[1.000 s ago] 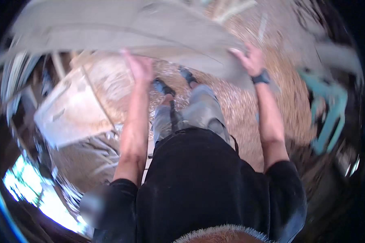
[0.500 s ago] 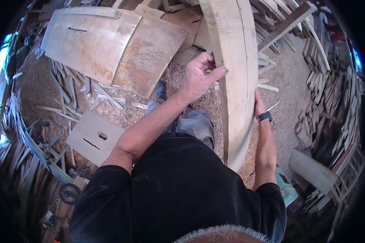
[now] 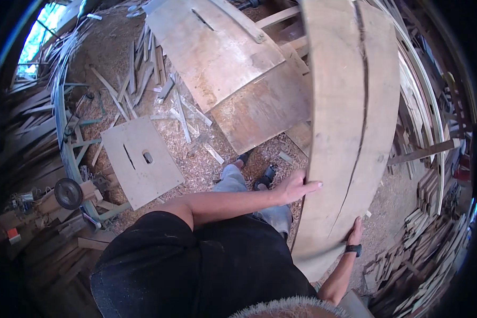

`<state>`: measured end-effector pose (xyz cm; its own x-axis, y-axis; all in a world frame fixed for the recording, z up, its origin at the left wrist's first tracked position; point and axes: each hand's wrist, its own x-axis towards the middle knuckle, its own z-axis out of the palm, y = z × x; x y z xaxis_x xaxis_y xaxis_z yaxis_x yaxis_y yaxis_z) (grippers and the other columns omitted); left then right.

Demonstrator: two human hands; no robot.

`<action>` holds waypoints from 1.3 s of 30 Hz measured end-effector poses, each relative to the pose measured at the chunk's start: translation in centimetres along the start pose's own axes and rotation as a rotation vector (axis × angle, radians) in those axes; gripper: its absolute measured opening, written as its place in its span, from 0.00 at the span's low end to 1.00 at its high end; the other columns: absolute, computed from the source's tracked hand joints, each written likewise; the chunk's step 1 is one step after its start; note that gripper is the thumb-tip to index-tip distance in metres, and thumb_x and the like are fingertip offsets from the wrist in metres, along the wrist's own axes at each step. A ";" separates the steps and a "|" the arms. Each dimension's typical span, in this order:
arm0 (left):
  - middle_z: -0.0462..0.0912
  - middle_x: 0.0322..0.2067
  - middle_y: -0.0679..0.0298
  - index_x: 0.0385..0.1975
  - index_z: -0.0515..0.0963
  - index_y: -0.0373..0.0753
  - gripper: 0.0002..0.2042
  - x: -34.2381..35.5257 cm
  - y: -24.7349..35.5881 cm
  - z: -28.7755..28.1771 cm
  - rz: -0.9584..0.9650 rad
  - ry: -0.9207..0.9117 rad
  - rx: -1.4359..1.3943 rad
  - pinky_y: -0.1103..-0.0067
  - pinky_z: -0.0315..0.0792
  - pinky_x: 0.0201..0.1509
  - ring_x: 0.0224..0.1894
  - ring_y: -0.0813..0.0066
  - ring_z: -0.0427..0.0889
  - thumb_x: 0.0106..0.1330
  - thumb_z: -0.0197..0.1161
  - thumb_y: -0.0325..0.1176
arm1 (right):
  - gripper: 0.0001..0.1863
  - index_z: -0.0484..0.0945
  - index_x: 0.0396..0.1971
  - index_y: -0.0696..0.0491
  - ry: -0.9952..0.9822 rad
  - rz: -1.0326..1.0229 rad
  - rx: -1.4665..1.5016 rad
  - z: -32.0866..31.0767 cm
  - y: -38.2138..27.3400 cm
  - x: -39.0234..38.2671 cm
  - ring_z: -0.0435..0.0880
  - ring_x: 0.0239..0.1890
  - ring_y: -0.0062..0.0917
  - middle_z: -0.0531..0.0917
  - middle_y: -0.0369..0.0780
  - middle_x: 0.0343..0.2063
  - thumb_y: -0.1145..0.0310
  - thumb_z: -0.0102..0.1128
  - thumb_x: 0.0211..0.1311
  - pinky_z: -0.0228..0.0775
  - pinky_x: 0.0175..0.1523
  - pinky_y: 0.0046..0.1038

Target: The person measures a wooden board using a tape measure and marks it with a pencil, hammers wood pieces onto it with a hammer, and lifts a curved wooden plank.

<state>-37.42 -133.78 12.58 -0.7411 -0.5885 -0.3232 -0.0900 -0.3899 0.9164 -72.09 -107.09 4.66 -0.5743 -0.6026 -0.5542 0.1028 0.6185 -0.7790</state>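
Note:
A long, wide wooden plank stretches away from my body on the right, its broad face up. A dark crack runs lengthwise through the far part of that face and thins out toward me. My left hand grips the plank's left edge, thumb lying over the face and fingers hidden behind the wood. Against the right edge, nearer to me, my right hand supports the plank, with a dark wristband just below it. Most of its fingers are out of sight along the edge.
Two overlapping plywood sheets lie left of the plank. A smaller board with slots rests by a greenish metal frame and black wheel. Wood strips litter the shavings-covered floor. Stacked boards line the right.
The plank has turned, so its broad cracked face now shows. My left hand has gone from loosely raised at its side to gripping the left edge. The whole view has rotated.

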 end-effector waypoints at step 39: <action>0.79 0.59 0.64 0.68 0.69 0.37 0.39 -4.5 -18.4 3.5 -0.382 0.734 -0.909 0.74 0.75 0.57 0.59 0.73 0.78 0.71 0.54 0.66 | 0.51 0.83 0.48 0.71 -0.370 0.054 -0.646 23.7 -14.4 11.0 0.84 0.55 0.43 0.86 0.58 0.48 0.26 0.55 0.61 0.67 0.65 0.35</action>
<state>-34.81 -121.46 -2.04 -0.1920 -0.4724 -0.8602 0.4951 -0.8034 0.3307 -60.63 -134.55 2.83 -0.2597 -0.6227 -0.7381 -0.4401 0.7567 -0.4835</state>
